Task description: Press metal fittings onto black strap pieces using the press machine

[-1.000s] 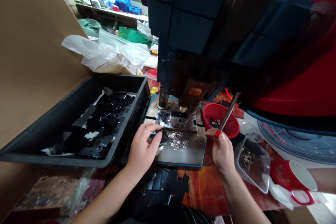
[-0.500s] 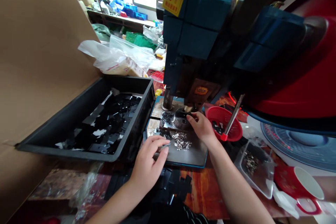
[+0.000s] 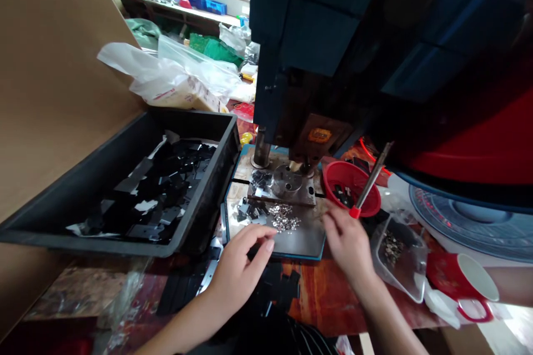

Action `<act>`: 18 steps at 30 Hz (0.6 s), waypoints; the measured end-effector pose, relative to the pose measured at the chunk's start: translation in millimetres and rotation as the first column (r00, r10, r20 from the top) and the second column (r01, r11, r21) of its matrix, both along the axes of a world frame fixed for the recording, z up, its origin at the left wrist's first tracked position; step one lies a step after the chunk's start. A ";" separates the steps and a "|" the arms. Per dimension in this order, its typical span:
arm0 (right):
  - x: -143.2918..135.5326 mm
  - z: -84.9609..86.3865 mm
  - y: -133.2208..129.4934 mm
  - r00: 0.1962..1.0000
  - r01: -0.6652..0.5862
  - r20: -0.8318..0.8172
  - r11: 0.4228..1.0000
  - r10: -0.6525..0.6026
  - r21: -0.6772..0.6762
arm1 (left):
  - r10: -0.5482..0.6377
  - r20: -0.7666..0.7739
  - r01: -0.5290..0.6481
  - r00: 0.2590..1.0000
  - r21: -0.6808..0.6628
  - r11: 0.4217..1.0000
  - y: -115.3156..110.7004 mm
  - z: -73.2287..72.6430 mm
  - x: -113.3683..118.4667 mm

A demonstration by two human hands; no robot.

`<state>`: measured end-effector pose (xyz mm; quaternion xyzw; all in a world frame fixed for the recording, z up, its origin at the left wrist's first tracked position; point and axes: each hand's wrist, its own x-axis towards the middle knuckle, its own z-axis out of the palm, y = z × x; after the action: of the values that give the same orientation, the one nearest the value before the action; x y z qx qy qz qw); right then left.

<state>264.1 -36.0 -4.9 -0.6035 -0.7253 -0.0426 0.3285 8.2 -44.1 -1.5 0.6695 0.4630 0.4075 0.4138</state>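
The left hand [image 3: 241, 259] is over the plate [image 3: 307, 239]'s front edge, by shiny bits [image 3: 283, 218], the right hand [image 3: 348, 239] near its right edge. Can't tell if either holds anything.

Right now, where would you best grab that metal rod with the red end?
Probably by the red end of the metal rod, from the near side: the rod slants down toward the person, leaving that end nearest and close to the right hand.
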 end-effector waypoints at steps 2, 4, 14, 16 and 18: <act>-25.4 3.5 -19.4 0.936 -0.330 0.116 0.943 0.334 -0.048 | -0.063 0.108 0.078 0.992 -0.145 0.986 -1.8 3.9 2.4; -42.5 9.0 -30.2 0.860 -0.464 0.212 0.884 0.463 -0.048 | -0.134 0.202 0.180 0.970 -0.231 0.956 -4.2 9.4 3.0; -46.6 28.7 -25.1 0.764 -0.560 0.369 0.828 0.529 -0.028 | -0.168 0.220 0.214 0.961 -0.208 0.954 -14.3 30.8 -3.3; -48.8 29.2 -25.5 0.769 -0.563 0.359 0.826 0.529 -0.010 | -0.180 0.190 0.214 0.965 -0.178 0.960 -13.9 32.9 -4.0; -50.6 28.8 -25.7 0.781 -0.562 0.345 0.827 0.521 0.022 | -0.201 0.166 0.226 0.965 -0.150 0.963 -13.1 35.1 -4.8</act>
<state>213.5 -61.7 23.9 -0.3324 -0.9077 -0.0900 0.2396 3.4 -57.3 33.5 0.6460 0.3882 0.3691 0.5438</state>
